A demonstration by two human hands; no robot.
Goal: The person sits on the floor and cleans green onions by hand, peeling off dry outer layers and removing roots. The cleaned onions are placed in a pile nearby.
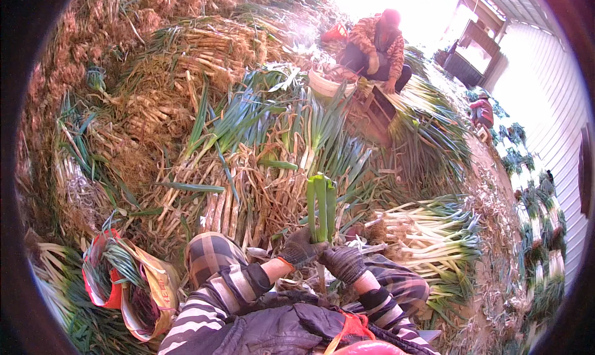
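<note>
A Welsh onion with trimmed green leaves (321, 211) stands upright in front of my lap. My left hand (300, 249), in a dark knitted glove, grips it just below where the leaves fan out. Gloved the same way, my right hand (343, 264) closes on the stalk from the other side, touching the left. A bit of pale stem (321, 278) shows beneath the hands; its root end is not clearly visible. Loose dry skins lie between my knees. Beside my right knee is a pile of peeled Welsh onions (427, 238) with white stems.
Unpeeled, dry-leaved Welsh onions (241, 201) cover the ground ahead. At left stand opened bags (155, 285) with green bundles. Farther off, a person (379, 48) sits by a white bucket (331, 81) and a wooden stool (379, 108). Another person (482, 111) is near bundles (541, 220) along the wall.
</note>
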